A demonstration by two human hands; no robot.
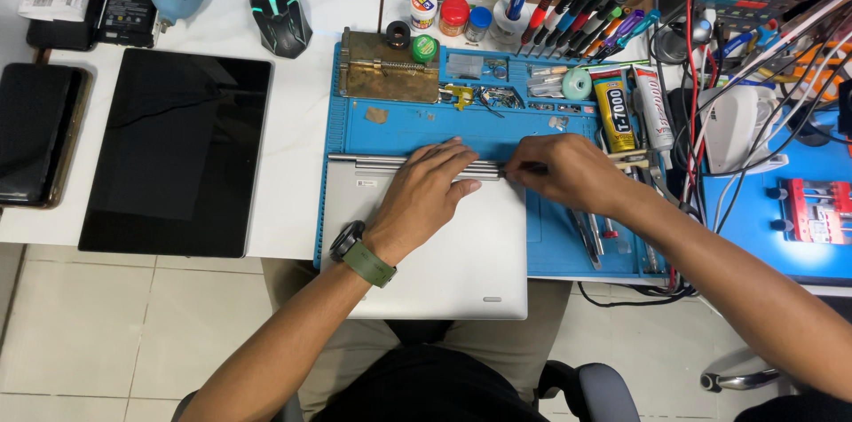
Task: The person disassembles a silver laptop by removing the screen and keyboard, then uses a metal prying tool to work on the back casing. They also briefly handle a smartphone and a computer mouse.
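Observation:
A silver tablet back cover (444, 249) lies on the blue work mat (417, 125), overhanging the desk's front edge. My left hand (424, 196), with a green-strapped watch on the wrist, presses flat on the cover near its far edge. My right hand (572, 173) is closed around a thin dark tool whose tip touches the cover's far edge at about the middle of the mat.
A large black tablet screen (177, 151) lies on the white desk to the left, a dark phone (35, 134) beyond it. A mouse (280, 14), glue tubes (614, 107), a rack of screwdrivers (577, 18), tweezers and cables crowd the back and right.

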